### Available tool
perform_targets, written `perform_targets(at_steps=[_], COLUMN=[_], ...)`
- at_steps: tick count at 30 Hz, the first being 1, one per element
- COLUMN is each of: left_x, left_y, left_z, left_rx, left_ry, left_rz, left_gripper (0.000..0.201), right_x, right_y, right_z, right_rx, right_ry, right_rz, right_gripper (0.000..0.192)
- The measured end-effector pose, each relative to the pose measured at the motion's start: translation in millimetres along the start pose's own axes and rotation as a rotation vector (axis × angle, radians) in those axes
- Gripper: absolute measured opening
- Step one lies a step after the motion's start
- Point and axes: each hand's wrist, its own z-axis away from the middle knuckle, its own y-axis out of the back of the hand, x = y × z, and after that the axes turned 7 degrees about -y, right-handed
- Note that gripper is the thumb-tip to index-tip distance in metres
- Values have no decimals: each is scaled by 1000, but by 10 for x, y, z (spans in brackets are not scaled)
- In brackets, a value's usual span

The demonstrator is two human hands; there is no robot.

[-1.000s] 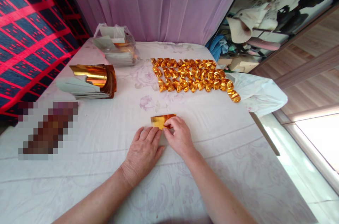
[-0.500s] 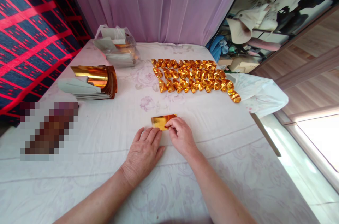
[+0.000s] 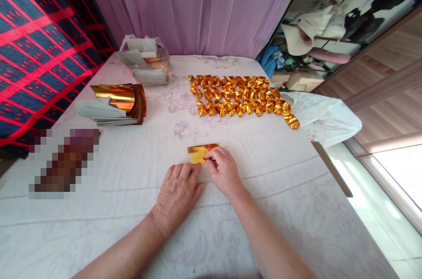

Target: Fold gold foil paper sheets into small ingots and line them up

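Observation:
A small gold foil paper [image 3: 197,153] lies folded on the white patterned cloth [image 3: 270,191] in front of me. My right hand [image 3: 224,171] pinches its right edge with the fingertips. My left hand [image 3: 178,193] rests flat on the cloth just below the paper, fingers apart, fingertips at its near edge. Beyond them lie rows of several folded gold paper ingots [image 3: 240,98].
A curled stack of gold foil sheets [image 3: 115,104] sits at the left. A clear plastic bag of paper [image 3: 147,61] stands behind it. A white plastic bag [image 3: 323,118] hangs at the right edge. A purple curtain [image 3: 198,6] is at the back; a blurred patch [image 3: 64,162] lies left.
Both hands stay on the gold paper with only slight finger shifts. The view has drifted a little.

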Motion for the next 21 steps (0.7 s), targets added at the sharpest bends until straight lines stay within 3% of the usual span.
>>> perform_targets(at_steps=[21], left_x=[-29], left_y=[28], left_z=[27], left_rx=[56], left_ry=[-15], left_rz=[-113], left_gripper=[37], right_x=[-17], right_y=[-25], right_z=[5], right_rx=[1], right_ry=[-21], right_rz=[-15], right_gripper=[20])
